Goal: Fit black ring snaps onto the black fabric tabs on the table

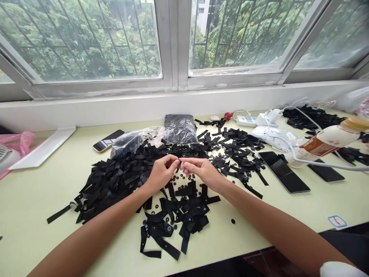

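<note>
A: What are the hands doing?
B: The left hand (162, 172) and the right hand (206, 174) meet over the pale green counter (253, 234). Their tips are almost touching.
A: Are the fingers spread?
B: No. On both hands, the thumb and the first finger pinch a small dark bit (179, 163). It sits right between the two hands. It is too tiny for me to tell what it is.
A: What is under them?
B: Little round black discs, and nearer the person, a small pile of flat black cloth strips (193, 220). One lone round black disc (233, 221) lies off to the right, apart from the pile.
A: And on the left?
B: A big heap of flat black cloth strips (111, 184), all jumbled up.
A: What is at the back?
B: A shiny clear plastic bag with black stuff inside (180, 129), near the white wall under the window.
A: Anything else?
B: On the right, a flat black phone (288, 176) lies beside a white bottle with a brown label (318, 145). The bottle looks tilted.
</note>
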{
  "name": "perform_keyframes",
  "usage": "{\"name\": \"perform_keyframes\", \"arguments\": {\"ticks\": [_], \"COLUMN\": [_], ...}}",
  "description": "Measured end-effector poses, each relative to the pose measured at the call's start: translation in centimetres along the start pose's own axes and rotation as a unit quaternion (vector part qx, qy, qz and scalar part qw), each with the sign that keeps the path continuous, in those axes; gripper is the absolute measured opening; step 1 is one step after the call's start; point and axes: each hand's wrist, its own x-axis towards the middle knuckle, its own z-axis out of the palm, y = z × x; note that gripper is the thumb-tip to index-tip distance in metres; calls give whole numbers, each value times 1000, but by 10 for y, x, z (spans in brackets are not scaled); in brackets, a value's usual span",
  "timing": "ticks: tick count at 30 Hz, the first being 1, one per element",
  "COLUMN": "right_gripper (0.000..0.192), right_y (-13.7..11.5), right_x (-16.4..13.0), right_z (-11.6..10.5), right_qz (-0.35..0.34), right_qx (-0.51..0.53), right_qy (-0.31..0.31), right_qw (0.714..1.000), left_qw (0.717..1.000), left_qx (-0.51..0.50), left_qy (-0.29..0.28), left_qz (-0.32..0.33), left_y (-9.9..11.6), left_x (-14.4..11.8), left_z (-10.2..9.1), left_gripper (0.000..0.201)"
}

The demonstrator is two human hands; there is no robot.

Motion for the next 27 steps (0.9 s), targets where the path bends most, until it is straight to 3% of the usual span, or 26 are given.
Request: {"name": "perform_keyframes", "arguments": {"ticks": [2,5,10,13,16,20,23,27], "right_gripper": [37,30,27,32,18,16,21,24], "right_y": [-4,-6,6,16,20,15,8,3], "right_x": [2,4,5,8,10,9,5,2], "right_z": [-7,-19,-16,-13,-15,-17,-12,-7], "right_qz": [-46,-109,-107,-87,-77,-96,-130,-149], "right_qx": [-71,-230,-482,-534,-517,-423,-328,-271], "right_qy": [83,190,164,138,133,131,103,78], "right_qw": [993,948,854,830,842,891,930,948], "left_qw": [998,989,933,907,912,927,943,948], "left_qx": [35,121,326,387,374,332,281,241], "left_qy": [52,86,127,126,68,11,-5,-13], "left_qz": [7,27,85,111,157,177,178,206], "left_y": [-1,-6,-15,-14,-11,-9,-9,-10], "left_x": [3,9,13,7,2,0,0,0], "left_z": [-4,-13,-17,-10,-3,-1,-2,-3], "left_gripper": [32,26,24,36,34,34,39,41]}}
